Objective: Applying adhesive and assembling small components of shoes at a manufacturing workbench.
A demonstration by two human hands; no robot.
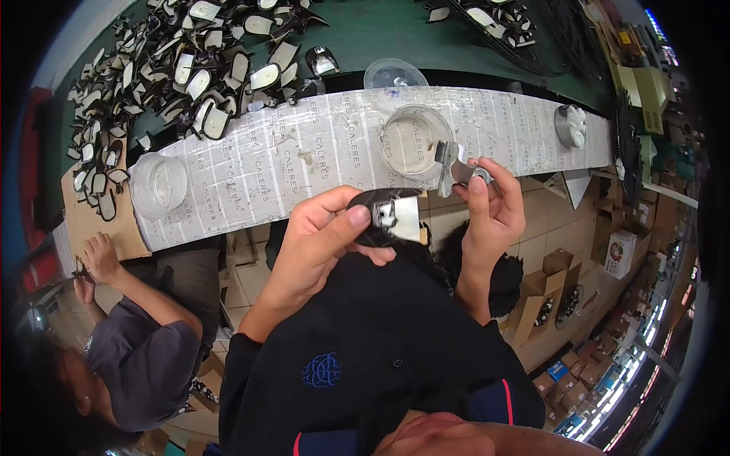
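My left hand (327,228) is closed round a black shoe upper piece (372,235), thumb on its face. A white lining patch (407,219) shows on the piece's right side. To the right, my right hand (490,209) pinches a short grey metallic flat tool (461,172) between thumb and fingers. Its far end looks dark and smeared with whitish stuff, so its exact kind is unclear. That end overlaps the rim of a clear round tub (391,163) on the bench. The tool and the shoe piece are apart.
A paper-covered bench (251,167) runs across in front of me. A clear lid (395,74), another clear tub (141,186) and a tin with white contents (569,125) are on or beside it. Shoe pieces (199,82) pile on the green table. At left, a co-worker (148,349) handles a small piece.
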